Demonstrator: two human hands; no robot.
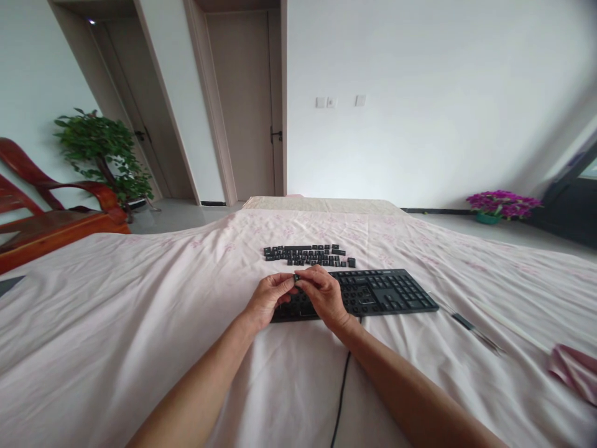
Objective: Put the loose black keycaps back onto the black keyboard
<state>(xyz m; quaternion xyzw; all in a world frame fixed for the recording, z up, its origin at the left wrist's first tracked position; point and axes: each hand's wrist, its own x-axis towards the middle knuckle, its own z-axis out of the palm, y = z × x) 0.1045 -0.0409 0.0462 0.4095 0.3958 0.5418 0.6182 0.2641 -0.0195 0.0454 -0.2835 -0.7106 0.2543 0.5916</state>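
A small black keycap [296, 277] is pinched between the fingertips of my left hand [270, 295] and my right hand [323, 294], both closed on it. The hands are above the left part of a black keyboard [396, 292], partly covering it. Many key positions on the keyboard's left and middle lack caps, while the number pad at the right has its keys. Beyond the keyboard, loose black keycaps [308, 255] lie in rough rows on the cloth. A black cable [344, 386] runs from the keyboard toward me between my forearms.
A pale pink flowered cloth [177, 323] covers the table, with folds. To the right lie a thin tool with a dark handle and metal prongs [476, 331] and a shiny pink cloth [576, 370]. A wooden chair [60, 205] stands at the left.
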